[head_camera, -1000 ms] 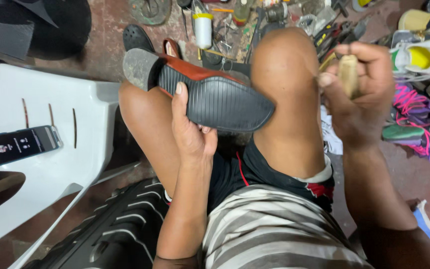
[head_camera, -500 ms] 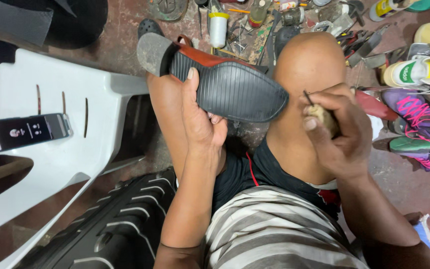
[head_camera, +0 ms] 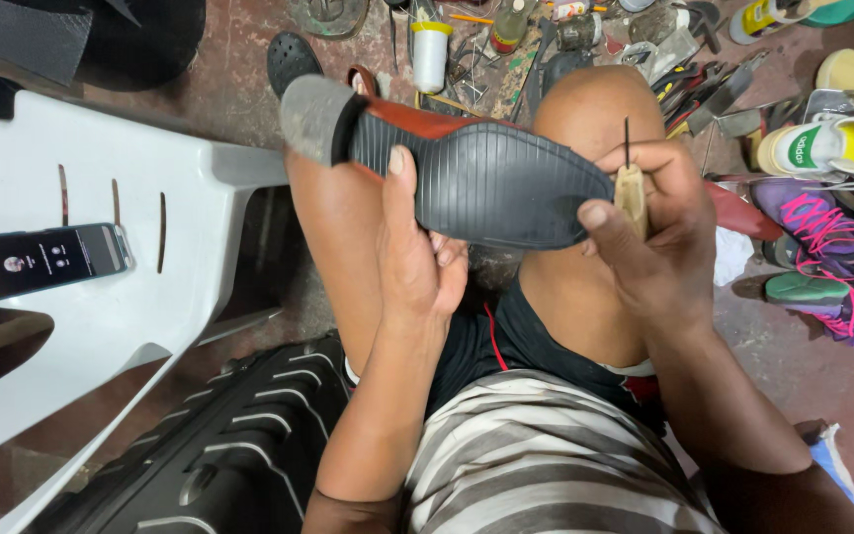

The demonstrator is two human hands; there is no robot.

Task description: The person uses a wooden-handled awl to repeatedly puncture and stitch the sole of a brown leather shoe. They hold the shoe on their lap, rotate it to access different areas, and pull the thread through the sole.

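A black ribbed suitcase [head_camera: 219, 445] lay nearest. Above the knees, a shoe [head_camera: 467, 173] was held sole-up, clamped from below by the left hand [head_camera: 412, 257]. Just beside its toe, a wooden-handled awl [head_camera: 630, 183] was gripped upright in the closed right hand [head_camera: 654, 237]. Left, a phone [head_camera: 42, 259] rested on a white chair [head_camera: 101, 326]; tools [head_camera: 506, 35] and sneakers [head_camera: 822, 208] were scattered beyond.

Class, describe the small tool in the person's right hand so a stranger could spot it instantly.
Start at the black ribbed shoe sole held sole-up over the knees by the left hand. At its toe end, the right hand grips the awl. Unlike the tools scattered on the floor, it has a pale wooden handle with a thin dark needle pointing up.
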